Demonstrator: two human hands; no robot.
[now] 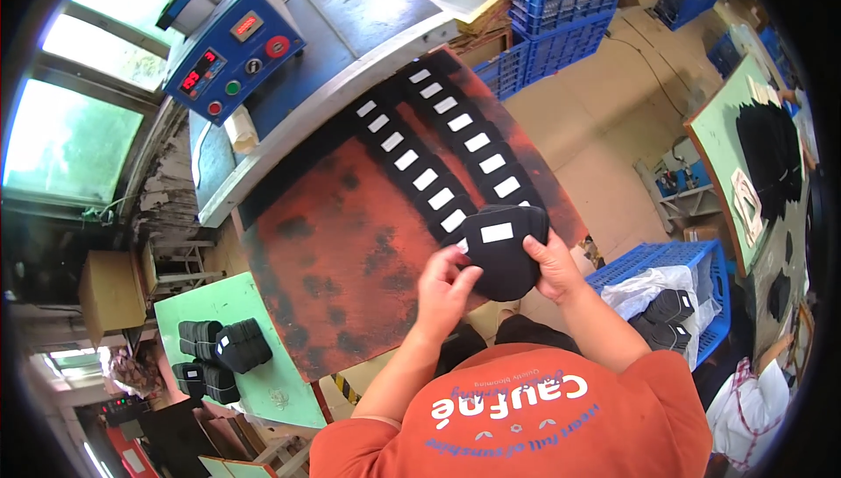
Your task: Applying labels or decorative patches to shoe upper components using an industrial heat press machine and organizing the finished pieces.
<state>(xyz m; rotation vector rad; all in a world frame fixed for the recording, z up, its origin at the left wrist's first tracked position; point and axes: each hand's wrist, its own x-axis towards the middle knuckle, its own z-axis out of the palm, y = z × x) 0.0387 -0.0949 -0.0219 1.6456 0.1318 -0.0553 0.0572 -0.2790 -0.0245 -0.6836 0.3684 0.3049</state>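
Where the person's own chest and orange shirt fill the lower edge, the near rim of the rust-red desk (333, 250) is hidden, and the underside of the black pad stack (506, 250) cannot be made out. The left hand (445, 290) has its grip pinching the stack's near edge; the right hand (554, 266) has its grip curled round the stack's right side. The stack sits at the desk's near right corner, at the end of two rows of black pads with white labels (438, 141). Right of the desk, a blue crate (692, 259) holds black bundles and clear plastic. Left of the desk, a green side table (263, 382) carries more black stacks. Beyond the desk stands a blue control box (232, 53).
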